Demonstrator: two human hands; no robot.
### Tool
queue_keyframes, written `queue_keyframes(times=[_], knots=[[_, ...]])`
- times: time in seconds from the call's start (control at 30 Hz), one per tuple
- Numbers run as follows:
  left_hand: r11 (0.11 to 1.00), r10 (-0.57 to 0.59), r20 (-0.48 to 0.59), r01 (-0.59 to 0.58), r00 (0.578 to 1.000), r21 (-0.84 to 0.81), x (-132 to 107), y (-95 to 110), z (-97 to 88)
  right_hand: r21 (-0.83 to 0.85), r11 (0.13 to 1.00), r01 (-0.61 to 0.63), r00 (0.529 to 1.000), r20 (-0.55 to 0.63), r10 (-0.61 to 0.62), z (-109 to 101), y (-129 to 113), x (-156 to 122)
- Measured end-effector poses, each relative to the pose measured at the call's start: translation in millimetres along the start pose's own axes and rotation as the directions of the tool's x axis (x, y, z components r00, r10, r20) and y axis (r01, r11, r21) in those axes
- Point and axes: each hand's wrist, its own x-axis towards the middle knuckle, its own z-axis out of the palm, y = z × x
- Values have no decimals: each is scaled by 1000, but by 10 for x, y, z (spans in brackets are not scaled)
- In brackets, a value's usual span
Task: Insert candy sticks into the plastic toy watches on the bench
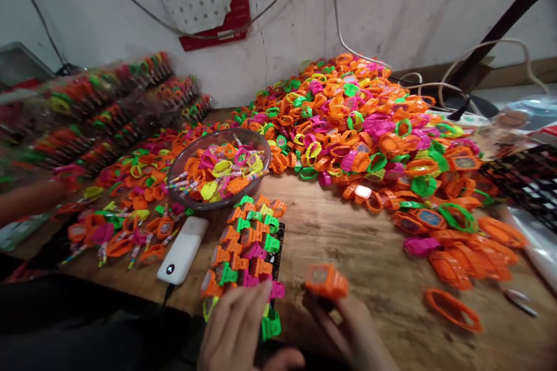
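Head view: the right hand [348,319] pinches an orange watch [326,282] above the table [322,220], right of the watch rows [243,237]. The left hand [235,324] lies over their near end, fingers together, thumb apart; any grip there cannot be determined. A bowl [204,205] stands beyond.
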Motion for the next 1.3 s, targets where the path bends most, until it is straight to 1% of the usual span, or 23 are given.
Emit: queue_keyframes(times=[0.03, 0.07, 0.1, 0.17, 0.2, 0.23, 0.3, 0.33, 0.4, 0.43, 0.5, 0.6, 0.7, 0.8, 0.9, 0.97, 1.07, 1.13, 1.2, 1.3], knots=[[1000, -15, 4, 15, 1000, -1, 42, -73, 18, 139, 984, -112, 993, -14, 115, 45, 43, 111], [999, -48, 4, 48, 999, -3, 84, -137, 50, 267, 942, -204, 977, -9, 214, 109, 85, 224], [996, -92, 2, 92, 996, -8, 124, -188, 93, 374, 889, -265, 960, 17, 279, 191, 127, 328], [984, -175, 3, 175, 985, -26, 191, -248, 192, 502, 806, -313, 942, 57, 331, 388, 214, 479], [978, -203, 6, 203, 979, -40, 218, -262, 238, 517, 796, -314, 942, 62, 331, 487, 258, 520], [973, -221, 16, 222, 975, -57, 244, -271, 278, 501, 811, -301, 946, 50, 320, 574, 299, 537], [967, -230, 49, 234, 972, -102, 296, -289, 324, 364, 904, -224, 970, -11, 244, 690, 364, 516], [966, -220, 65, 227, 973, -126, 328, -306, 331, 269, 948, -171, 981, -42, 189, 715, 385, 487], [966, -184, 100, 199, 978, -168, 411, -360, 319, 111, 991, -72, 994, -79, 81, 715, 404, 420], [965, -161, 129, 184, 979, -189, 463, -398, 304, 66, 997, -36, 995, -87, 42, 703, 405, 390], [961, -98, 205, 147, 974, -236, 583, -485, 271, 35, 999, 5, 996, -90, -1, 683, 393, 349], [949, 13, 339, 95, 941, -300, 758, -616, 244, -7, 999, 52, 994, -94, -52, 678, 351, 344], [934, 61, 410, 93, 910, -344, 850, -700, 263, 5, 994, 106, 994, -33, -105, 637, 272, 395], [926, 64, 415, 101, 908, -365, 831, -728, 307, 61, 992, 108, 994, 17, -110, 531, 179, 461], [927, 62, 391, 92, 918, -364, 762, -726, 352, 74, 992, 102, 995, 2, -102, 447, 132, 501], [925, 70, 358, 74, 931, -373, 731, -725, 381, 54, 990, 130, 992, -16, -129, 446, 137, 502], [920, 81, 306, 47, 949, -390, 732, -737, 414, -19, 987, 162, 986, -34, -162, 520, 165, 469], [916, 81, 290, 44, 954, -398, 752, -740, 417, -70, 990, 121, 990, -57, -125, 586, 171, 438], [921, 77, 290, 43, 954, -387, 760, -714, 393, -125, 992, 29, 997, -66, -38, 640, 159, 416], [964, 69, 282, 9, 957, -267, 679, -576, 306, -203, 977, -70, 997, -47, 61, 680, 128, 411]])
